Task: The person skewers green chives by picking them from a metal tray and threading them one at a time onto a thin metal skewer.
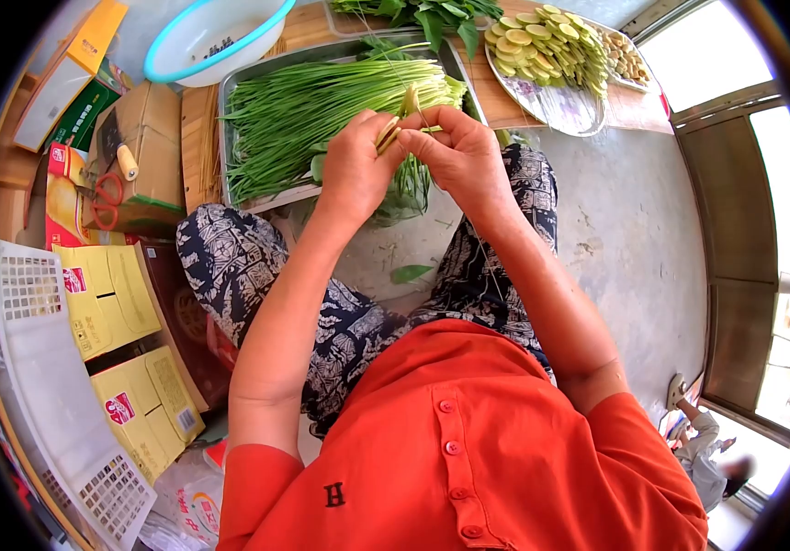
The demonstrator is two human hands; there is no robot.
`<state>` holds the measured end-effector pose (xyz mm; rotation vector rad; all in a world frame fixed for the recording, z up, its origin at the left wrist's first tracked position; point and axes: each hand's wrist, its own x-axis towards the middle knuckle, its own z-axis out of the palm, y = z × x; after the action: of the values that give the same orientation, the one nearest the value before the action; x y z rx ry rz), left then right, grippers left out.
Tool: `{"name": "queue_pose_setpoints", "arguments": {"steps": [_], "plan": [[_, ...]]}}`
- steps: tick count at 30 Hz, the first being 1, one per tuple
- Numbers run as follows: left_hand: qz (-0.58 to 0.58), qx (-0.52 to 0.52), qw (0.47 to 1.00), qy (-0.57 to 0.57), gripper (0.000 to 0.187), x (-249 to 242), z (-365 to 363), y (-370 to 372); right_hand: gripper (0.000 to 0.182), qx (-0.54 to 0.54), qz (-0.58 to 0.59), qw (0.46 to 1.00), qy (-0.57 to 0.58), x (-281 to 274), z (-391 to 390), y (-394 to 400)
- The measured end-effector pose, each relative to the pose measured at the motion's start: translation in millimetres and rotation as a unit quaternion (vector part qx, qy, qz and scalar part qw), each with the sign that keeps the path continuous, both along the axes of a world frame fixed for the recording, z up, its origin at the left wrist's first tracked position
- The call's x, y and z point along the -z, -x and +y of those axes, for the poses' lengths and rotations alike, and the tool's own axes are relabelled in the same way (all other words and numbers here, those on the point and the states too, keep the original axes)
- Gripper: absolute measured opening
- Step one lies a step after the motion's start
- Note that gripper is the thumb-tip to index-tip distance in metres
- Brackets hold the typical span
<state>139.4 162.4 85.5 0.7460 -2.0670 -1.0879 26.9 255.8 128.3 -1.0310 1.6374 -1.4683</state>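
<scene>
My left hand and my right hand are raised together over my knees, both pinching a thin green chive stalk with a pale end between the fingertips. Just beyond them a metal tray holds a thick pile of long green chives laid side by side. More green leaves hang below my hands.
A white bowl with a blue rim stands at the back left. A glass plate carries sliced yellow-green vegetables. Cardboard boxes, red scissors and a white plastic crate crowd the left. A person sits outside the door.
</scene>
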Motion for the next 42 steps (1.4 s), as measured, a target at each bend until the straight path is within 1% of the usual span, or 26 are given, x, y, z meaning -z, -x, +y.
{"name": "queue_pose_setpoints", "arguments": {"steps": [1, 4, 7, 9, 11, 14, 16, 17, 19, 20, 22, 23, 25, 26, 30, 33, 34, 36, 37, 39, 40, 42], "plan": [[0.002, 0.013, 1.0, 0.0, 0.027, 1, 0, 0, 0.014, -0.001, -0.001, 1.0, -0.001, 1, 0, 0], [-0.002, 0.011, 1.0, 0.0, 0.028, 1, -1, -2, 0.013, -0.009, -0.011, 1.0, -0.005, 3, 0, 1], [-0.027, 0.011, 1.0, 0.001, 0.029, -3, 0, -3, 0.012, -0.021, 0.012, 1.0, -0.012, 4, 2, 0], [-0.028, 0.015, 0.999, -0.007, 0.028, -4, 1, -2, 0.012, -0.015, -0.016, 1.0, 0.005, 5, 1, -2], [-0.028, 0.018, 0.999, -0.014, 0.027, -4, 3, -2, 0.011, -0.012, -0.019, 1.0, 0.003, 5, 0, -2], [-0.023, 0.037, 0.999, -0.031, 0.025, -3, 3, -2, 0.011, -0.007, -0.033, 0.999, 0.009, 11, -2, 4], [0.026, 0.075, 0.995, -0.054, 0.021, -2, 2, -2, 0.011, -0.004, -0.046, 0.999, 0.017, 11, -2, 6], [0.026, 0.075, 0.995, -0.054, 0.021, -3, 1, -2, 0.011, -0.004, -0.065, 0.998, 0.006, 9, -1, 8], [0.029, 0.149, 0.973, -0.171, 0.022, -4, -1, -5, 0.01, -0.005, -0.085, 0.996, -0.005, 6, 0, 9], [0.029, 0.149, 0.973, -0.171, 0.022, -6, -1, -5, 0.01, -0.002, -0.081, 0.997, -0.001, 6, 0, 10], [0.034, 0.186, 0.96, -0.207, 0.024, -11, -1, -7, 0.01, 0.0, -0.077, 0.997, 0.002, 4, 1, 12], [0.034, 0.186, 0.96, -0.207, 0.024, -11, -1, -8, 0.01, 0.009, -0.075, 0.997, 0.007, 3, 0, 14], [0.098, 0.185, 0.946, -0.247, 0.03, -12, -3, -9, 0.009, 0.018, -0.072, 0.997, 0.011, 1, 1, 17], [0.123, 0.178, 0.942, -0.256, 0.029, -9, -6, -7, 0.01, 0.019, -0.062, 0.998, 0.009, 1, 2, 18], [0.147, 0.184, 0.938, -0.253, 0.024, -8, -6, -6, 0.011, 0.016, -0.047, 0.999, 0.003, 6, 3, 19], [0.137, 0.172, 0.934, -0.281, 0.02, -11, -3, -6, 0.015, 0.017, -0.042, 0.999, 0.007, 6, 2, 17], [0.154, 0.165, 0.926, -0.302, 0.019, -13, -4, -7, 0.015, 0.018, -0.042, 0.999, 0.008, 3, 3, 16], [0.17, 0.158, 0.918, -0.322, 0.018, -15, -7, -10, 0.018, 0.023, 0.02, 0.999, -0.038, -8, 11, 12], [0.188, 0.141, 0.912, -0.336, 0.018, -15, -11, -13, 0.018, 0.022, 0.02, 0.999, -0.037, -13, 16, 11], [0.207, 0.123, 0.906, -0.349, 0.019, -14, -16, -17, 0.021, -0.041, -0.033, 0.998, -0.037, -22, 27, 9], [0.227, 0.107, 0.894, -0.372, 0.02, -14, -18, -17, 0.022, -0.059, -0.016, 0.997, -0.044, -25, 31, 6], [0.256, 0.092, 0.872, -0.406, 0.025, -12, -23, -19, 0.022, -0.075, -0.024, 0.995, -0.055, -29, 37, 1]]}}
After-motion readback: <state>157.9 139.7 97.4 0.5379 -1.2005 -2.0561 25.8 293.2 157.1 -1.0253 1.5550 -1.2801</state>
